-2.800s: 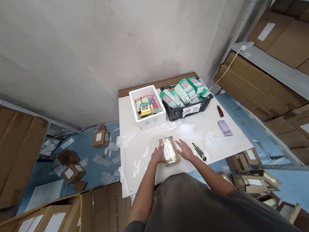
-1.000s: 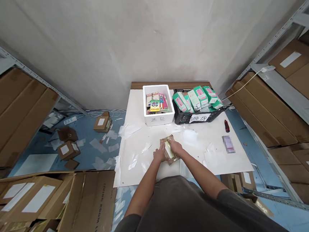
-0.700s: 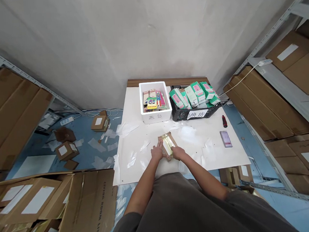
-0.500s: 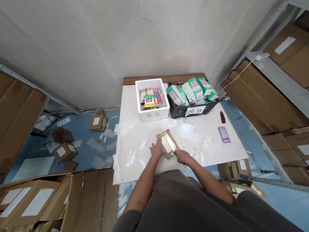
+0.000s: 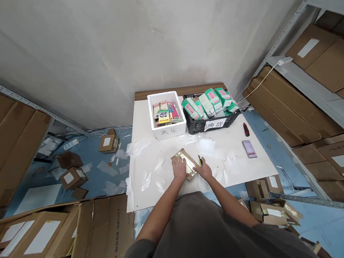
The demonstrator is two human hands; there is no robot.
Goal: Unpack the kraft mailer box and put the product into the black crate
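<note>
A small brown cardboard parcel (image 5: 185, 162) wrapped in shiny tape lies on the white table (image 5: 254, 170), turned at an angle. My left hand (image 5: 179, 169) rests on the parcel's near left side with its fingers laid over it. My right hand (image 5: 204, 169) is closed round a yellow and black utility knife (image 5: 200, 161), whose tip points away from me just to the right of the parcel.
A white foam box (image 5: 168, 131) of coloured packets and a black crate (image 5: 210, 122) of green boxes stand at the table's back. A red knife (image 5: 246, 129) and a small blurred item (image 5: 249, 148) lie to the right. Cardboard boxes (image 5: 74, 178) litter the floor; shelves flank both sides.
My right hand left the parcel, drew back toward the table's near edge, and now holds the utility knife beside the parcel. The parcel has turned slightly; my left hand stayed on it.
</note>
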